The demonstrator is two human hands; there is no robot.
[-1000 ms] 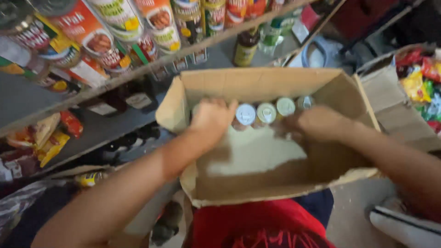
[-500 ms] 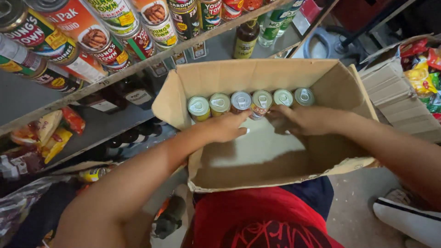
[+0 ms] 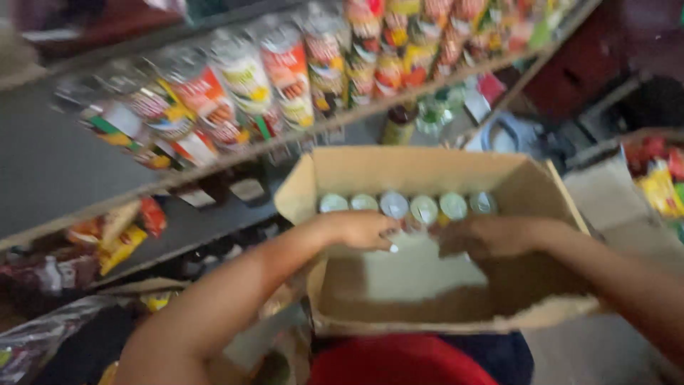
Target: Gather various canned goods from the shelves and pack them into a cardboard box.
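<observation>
An open cardboard box [image 3: 427,162] rests in front of me, and a row of several small round-topped cans [image 3: 407,207] stands along its far wall. Both of my hands reach into it. My left hand [image 3: 360,229] lies just in front of the middle cans, with its fingers curled toward them. My right hand [image 3: 491,235] sits palm down below the right-hand cans. Motion blur hides whether either hand grips a can. The near part of the box floor is bare cardboard.
A slanted shelf [image 3: 214,167] above the box carries several large labelled tins [image 3: 285,71]. Bottles [image 3: 399,122] stand behind the box. Snack packets [image 3: 121,239] lie on a lower shelf at left, with more packets [image 3: 659,187] at far right. Red cloth [image 3: 399,363] is below the box.
The view has tilted and blurred. Both hands have drawn slightly back from the can row toward the middle of the box, and the row of cans looks unchanged.
</observation>
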